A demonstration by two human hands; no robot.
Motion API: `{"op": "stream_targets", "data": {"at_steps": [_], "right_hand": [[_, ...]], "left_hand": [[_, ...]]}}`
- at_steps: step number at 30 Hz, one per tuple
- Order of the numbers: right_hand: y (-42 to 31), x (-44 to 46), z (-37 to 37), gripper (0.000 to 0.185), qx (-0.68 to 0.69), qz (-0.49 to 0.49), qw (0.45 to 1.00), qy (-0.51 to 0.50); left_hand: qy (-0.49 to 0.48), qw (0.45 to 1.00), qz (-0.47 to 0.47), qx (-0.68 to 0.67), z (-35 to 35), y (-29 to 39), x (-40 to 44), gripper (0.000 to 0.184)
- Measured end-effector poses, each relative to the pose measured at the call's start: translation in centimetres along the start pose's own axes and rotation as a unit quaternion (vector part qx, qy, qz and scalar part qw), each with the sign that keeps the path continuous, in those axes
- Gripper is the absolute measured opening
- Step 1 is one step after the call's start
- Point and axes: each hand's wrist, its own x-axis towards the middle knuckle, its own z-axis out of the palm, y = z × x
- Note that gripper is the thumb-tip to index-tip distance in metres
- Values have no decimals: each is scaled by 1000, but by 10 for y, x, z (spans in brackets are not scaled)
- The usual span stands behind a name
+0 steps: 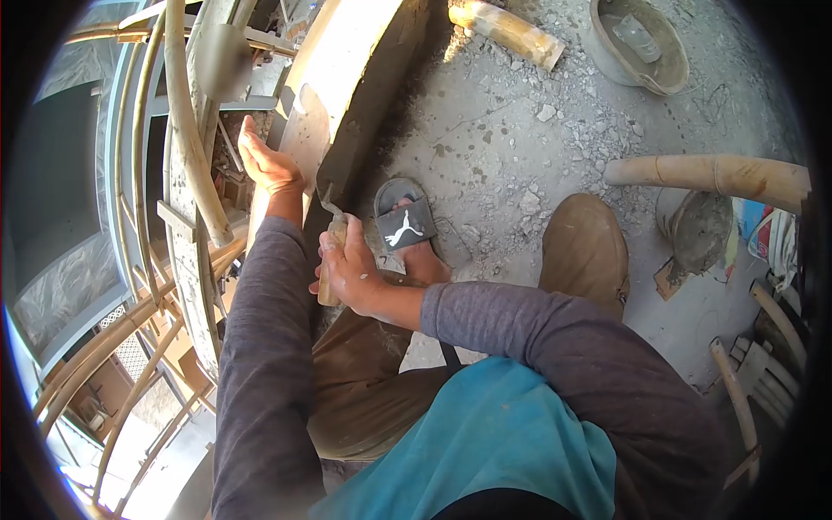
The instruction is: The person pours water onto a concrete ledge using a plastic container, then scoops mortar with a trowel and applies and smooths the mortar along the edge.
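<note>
My right hand [354, 269] is closed around the wooden handle of a trowel [334, 230], whose bent metal neck points toward a ledge [374, 95]. The trowel's blade is hard to make out against the grey, damp-looking side of the ledge. My left hand [270, 166] has its fingers stretched out and nothing in it. It is at the outer side of the ledge; whether the palm touches the surface I cannot tell. The top of the ledge is pale and brightly lit, with a smooth patch near my hands.
Bamboo poles [186, 130] form a scaffold on the left, beyond the ledge. Rubble [546, 113] litters the floor. A basin [598, 39] stands at upper right, a bucket [702, 234] at right. A bamboo pole [711, 178] juts in there. My sandalled foot [403, 221] is beside the ledge.
</note>
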Motion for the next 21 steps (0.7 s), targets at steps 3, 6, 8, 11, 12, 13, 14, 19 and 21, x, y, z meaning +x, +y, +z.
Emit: {"op": "stream_targets", "data": {"at_steps": [3,6,8,11,12,13,14,19,21], "right_hand": [[17,3,4,49,88,82,993,-22],[19,5,3,41,127,169,977,-8],[13,4,1,35,211,176,962,2],[-21,-4,12,34,300,138,943,-32],[-35,-10,16,34,300,134,944,-32],[-51,-15,19,35,317,107,941,-55],[-65,-20,21,37,335,79,936,-78],[-103,-26,9,42,275,-119,942,-150],[-113,-4,-2,41,190,-198,957,-93]], "left_hand": [[-10,999,-16,-31,0,-1,0,49],[-11,1000,-7,-10,-1,1,-1,50],[-13,1000,-3,9,-3,-1,-1,54],[-11,1000,1,24,-1,-1,-1,54],[-6,1000,-1,29,-1,1,-1,51],[-7,1000,1,24,0,3,-1,51],[-1,1000,-5,22,0,2,-1,52],[-9,981,103,165,-10,-20,0,54],[-32,974,108,194,-11,-18,2,55]]}}
